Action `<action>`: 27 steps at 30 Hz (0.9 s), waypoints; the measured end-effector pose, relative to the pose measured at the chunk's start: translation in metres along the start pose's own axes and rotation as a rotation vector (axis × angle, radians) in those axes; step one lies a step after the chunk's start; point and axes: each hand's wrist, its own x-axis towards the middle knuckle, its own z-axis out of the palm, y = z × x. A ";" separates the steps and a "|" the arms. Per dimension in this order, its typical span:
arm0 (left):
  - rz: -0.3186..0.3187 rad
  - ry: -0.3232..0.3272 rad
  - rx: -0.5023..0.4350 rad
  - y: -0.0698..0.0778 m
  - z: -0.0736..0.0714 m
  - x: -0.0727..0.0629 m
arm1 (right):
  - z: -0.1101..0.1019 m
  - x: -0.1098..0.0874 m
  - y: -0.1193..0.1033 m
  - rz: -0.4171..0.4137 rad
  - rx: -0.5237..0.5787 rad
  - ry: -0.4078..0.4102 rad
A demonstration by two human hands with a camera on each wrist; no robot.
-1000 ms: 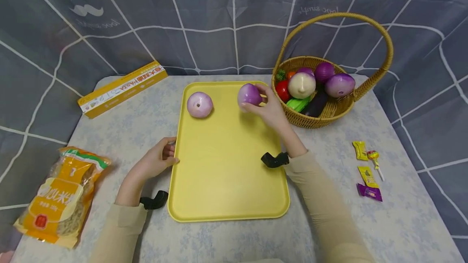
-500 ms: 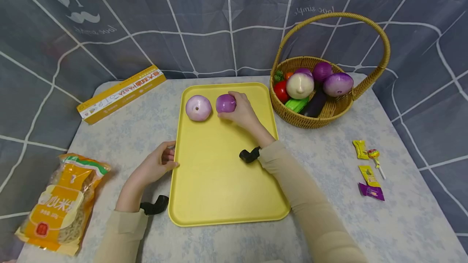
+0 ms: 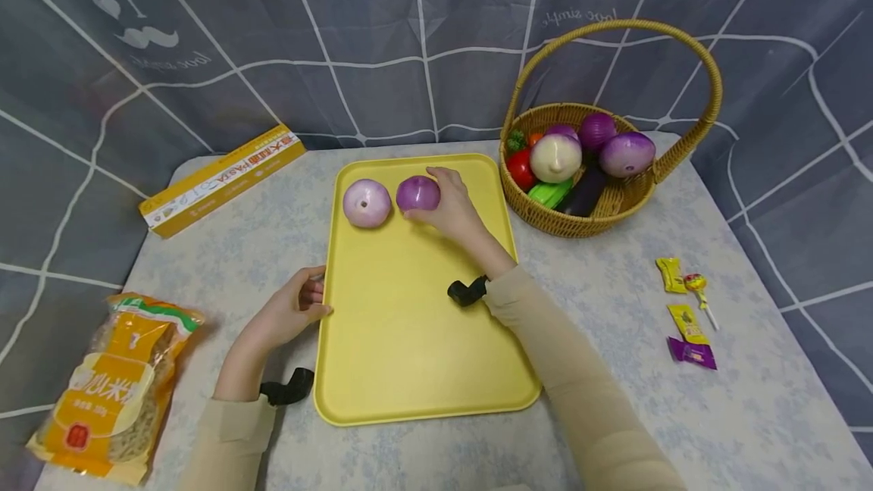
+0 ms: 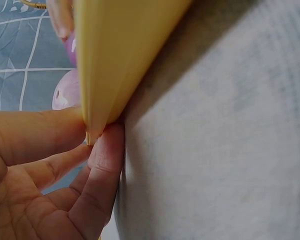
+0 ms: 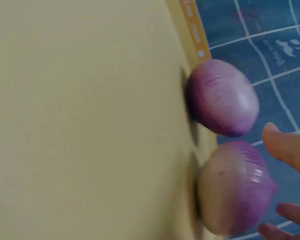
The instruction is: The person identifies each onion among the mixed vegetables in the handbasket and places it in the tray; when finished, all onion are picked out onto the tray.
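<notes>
My left hand pinches the left rim of a yellow tray. In the left wrist view its thumb and fingers grip that rim from both sides. Two purple onions lie side by side at the tray's far end. Around the right-hand onion curves my right hand. The right wrist view shows its thumb and fingers spread and standing off that onion, which has a pale side and a pointed purple tip. The left-hand onion is paler, with a small dark spot facing up.
A wicker basket with onions, a tomato, an eggplant and other vegetables stands at the back right. Several wrapped sweets and a lollipop lie at the right. At the left are a pasta box and an orange food bag.
My right hand carried the onion leftward across the tray, beside the other one. Its fingers have since loosened from it. The left hand has stayed on the tray's rim.
</notes>
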 end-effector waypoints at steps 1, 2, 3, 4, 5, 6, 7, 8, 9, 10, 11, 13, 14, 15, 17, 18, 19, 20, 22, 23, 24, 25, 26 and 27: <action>-0.001 0.002 -0.001 0.000 0.000 0.000 | -0.005 -0.002 -0.001 -0.009 0.005 0.008; 0.001 0.003 -0.004 0.000 0.000 -0.001 | -0.010 -0.004 -0.003 -0.018 0.011 0.017; 0.005 0.006 -0.003 -0.001 -0.001 0.000 | -0.016 -0.007 -0.005 -0.028 0.016 0.031; 0.009 0.009 -0.001 -0.001 -0.001 0.000 | -0.023 -0.009 -0.006 -0.040 0.022 0.048; 0.014 0.011 0.001 -0.001 -0.001 0.000 | -0.030 -0.011 -0.007 -0.054 0.030 0.069; 0.016 0.011 0.005 -0.001 -0.002 0.000 | -0.037 -0.014 -0.008 -0.069 0.045 0.093; 0.019 0.012 0.009 -0.001 -0.002 0.001 | -0.045 -0.017 -0.009 -0.081 0.063 0.121; 0.020 0.013 0.014 -0.001 -0.002 0.001 | -0.053 -0.019 -0.008 -0.096 0.082 0.154; 0.021 0.013 0.015 -0.001 -0.003 0.001 | -0.061 -0.021 -0.007 -0.114 0.103 0.188; 0.021 0.012 0.015 -0.001 -0.003 0.002 | -0.068 -0.023 -0.005 -0.127 0.127 0.220; 0.020 0.011 0.014 -0.002 -0.003 0.002 | -0.075 -0.025 -0.003 -0.138 0.145 0.250; 0.019 0.009 0.010 -0.002 -0.003 0.002 | -0.089 -0.028 0.002 -0.147 0.178 0.310; 0.019 0.008 0.008 -0.002 -0.003 0.002 | -0.096 -0.029 0.005 -0.145 0.188 0.338; 0.018 0.006 0.005 -0.002 -0.003 0.002 | -0.103 -0.030 0.009 -0.141 0.192 0.367; 0.015 0.006 0.008 -0.002 -0.003 0.002 | -0.115 -0.033 0.015 -0.115 0.189 0.430; 0.013 0.007 0.010 -0.002 -0.003 0.002 | -0.121 -0.034 0.018 -0.102 0.192 0.462; 0.012 0.007 0.011 -0.001 -0.003 0.002 | -0.127 -0.034 0.021 -0.089 0.199 0.493; 0.011 0.006 0.012 -0.001 -0.002 0.002 | -0.132 -0.035 0.024 -0.076 0.200 0.519; 0.007 0.005 0.013 -0.001 -0.002 0.002 | -0.141 -0.037 0.031 -0.061 0.205 0.562; 0.007 0.005 0.014 -0.002 -0.002 0.002 | -0.146 -0.038 0.034 -0.054 0.209 0.576; 0.006 0.005 0.014 -0.002 -0.002 0.002 | -0.149 -0.039 0.037 -0.052 0.210 0.585; 0.006 0.005 0.013 -0.002 -0.002 0.002 | -0.153 -0.040 0.040 -0.043 0.212 0.589; 0.006 0.006 0.012 -0.003 -0.002 0.002 | -0.155 -0.041 0.043 -0.033 0.211 0.594; 0.006 0.007 0.013 -0.003 -0.001 0.002 | -0.158 -0.042 0.046 -0.026 0.212 0.595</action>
